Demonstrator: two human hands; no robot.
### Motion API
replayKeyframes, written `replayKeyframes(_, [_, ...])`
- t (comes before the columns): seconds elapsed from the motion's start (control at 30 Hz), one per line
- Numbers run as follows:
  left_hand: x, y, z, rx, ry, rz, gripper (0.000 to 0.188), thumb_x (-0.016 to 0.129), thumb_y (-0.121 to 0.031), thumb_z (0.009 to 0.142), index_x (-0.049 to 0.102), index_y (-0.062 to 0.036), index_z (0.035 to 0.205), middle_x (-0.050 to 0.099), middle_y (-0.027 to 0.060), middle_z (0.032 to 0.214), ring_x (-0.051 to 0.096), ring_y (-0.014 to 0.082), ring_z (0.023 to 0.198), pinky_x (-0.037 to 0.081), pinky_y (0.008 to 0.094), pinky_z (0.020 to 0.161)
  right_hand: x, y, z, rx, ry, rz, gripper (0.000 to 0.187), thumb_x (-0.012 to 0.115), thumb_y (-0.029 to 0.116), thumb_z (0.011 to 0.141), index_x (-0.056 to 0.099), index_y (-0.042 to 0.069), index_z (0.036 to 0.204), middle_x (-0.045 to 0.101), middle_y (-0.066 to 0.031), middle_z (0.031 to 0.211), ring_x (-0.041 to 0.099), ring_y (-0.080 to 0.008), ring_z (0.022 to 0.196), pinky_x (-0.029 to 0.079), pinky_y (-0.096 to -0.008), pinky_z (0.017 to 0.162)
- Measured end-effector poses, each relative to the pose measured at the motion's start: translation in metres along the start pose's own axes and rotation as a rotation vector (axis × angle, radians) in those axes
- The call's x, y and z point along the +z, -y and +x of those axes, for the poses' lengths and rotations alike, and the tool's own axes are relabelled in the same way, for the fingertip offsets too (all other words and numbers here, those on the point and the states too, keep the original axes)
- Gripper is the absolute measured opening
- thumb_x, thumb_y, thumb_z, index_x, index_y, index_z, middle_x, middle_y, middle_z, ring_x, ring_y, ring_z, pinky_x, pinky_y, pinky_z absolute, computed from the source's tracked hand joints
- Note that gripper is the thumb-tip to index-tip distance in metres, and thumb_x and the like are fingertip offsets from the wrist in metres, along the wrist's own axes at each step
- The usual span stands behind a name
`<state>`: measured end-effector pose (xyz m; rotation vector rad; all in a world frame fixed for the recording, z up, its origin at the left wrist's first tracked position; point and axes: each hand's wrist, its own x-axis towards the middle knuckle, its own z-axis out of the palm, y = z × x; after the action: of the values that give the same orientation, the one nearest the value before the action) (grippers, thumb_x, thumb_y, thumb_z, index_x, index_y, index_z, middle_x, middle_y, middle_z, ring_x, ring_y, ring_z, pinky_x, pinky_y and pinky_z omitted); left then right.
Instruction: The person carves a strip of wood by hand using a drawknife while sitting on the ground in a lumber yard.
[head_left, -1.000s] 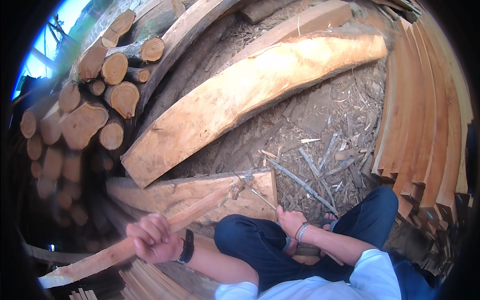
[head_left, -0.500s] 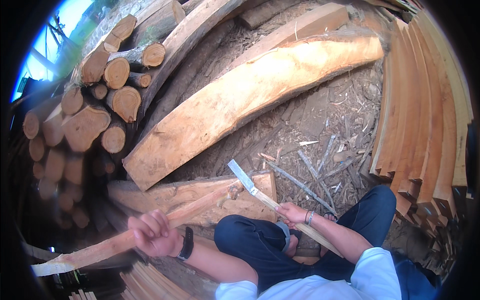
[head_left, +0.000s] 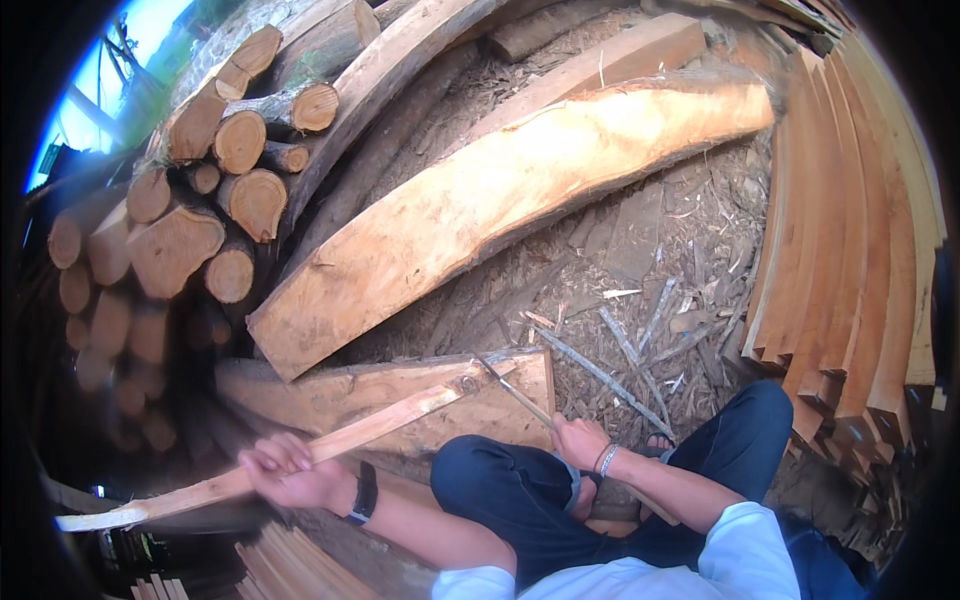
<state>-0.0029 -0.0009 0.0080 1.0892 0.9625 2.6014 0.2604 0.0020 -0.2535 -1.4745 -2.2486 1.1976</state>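
My left hand [head_left: 290,470] is curled around a long, rough strip of wood [head_left: 390,412], which slants from the lower left up to the right. The strip's far end lies over a short thick slab [head_left: 300,400] on the ground, near a dark knot. In my right hand [head_left: 580,441] is a chopping tool [head_left: 520,398] with a long pale wooden handle, gripped partway along. Its narrow metal blade, seen edge-on, meets the strip beside the knot. The handle's rear end passes under my right forearm.
A broad curved plank [head_left: 480,220] lies ahead of me. Cut logs [head_left: 240,142] are stacked at the left, sawn boards [head_left: 830,220] at the right. Thin sticks [head_left: 600,370] and bark litter the ground. More narrow wood strips [head_left: 295,565] lie at the lower left.
The tool's blade has come down from above the strip onto it and turned edge-on. My right hand has lowered slightly. The strip has rolled, showing a paler face, and my left hand has shifted left.
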Motion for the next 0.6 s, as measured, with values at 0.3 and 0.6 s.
replayKeyframes(0.3, [-0.012, -0.002, 0.006, 0.011, -0.053, 0.029, 0.035, 0.042, -0.026, 0.095, 0.033, -0.0129, 0.064, 0.029, -0.0007, 0.046, 0.024, 0.0074, 0.035, 0.02, 0.0192, 0.032, 0.011, -0.002, -0.002, -0.03, 0.009, -0.173, 0.016, 0.045, 0.015, 0.086, 0.043, 0.001, 0.094, 0.06, -0.0227, 0.062, 0.062, -0.0396, 0.061, 0.049, -0.0491, 0.055])
replayKeyframes(0.6, [-0.008, -0.002, 0.005, -0.009, 0.004, 0.021, 0.034, 0.041, -0.026, 0.095, 0.033, -0.0127, 0.064, 0.028, -0.001, 0.046, 0.024, 0.0071, 0.035, 0.02, 0.019, 0.032, 0.003, 0.001, -0.005, -0.027, 0.019, -0.167, 0.02, 0.05, 0.014, 0.083, 0.042, 0.0, 0.095, 0.061, -0.0216, 0.063, 0.063, -0.0391, 0.06, 0.049, -0.0497, 0.053])
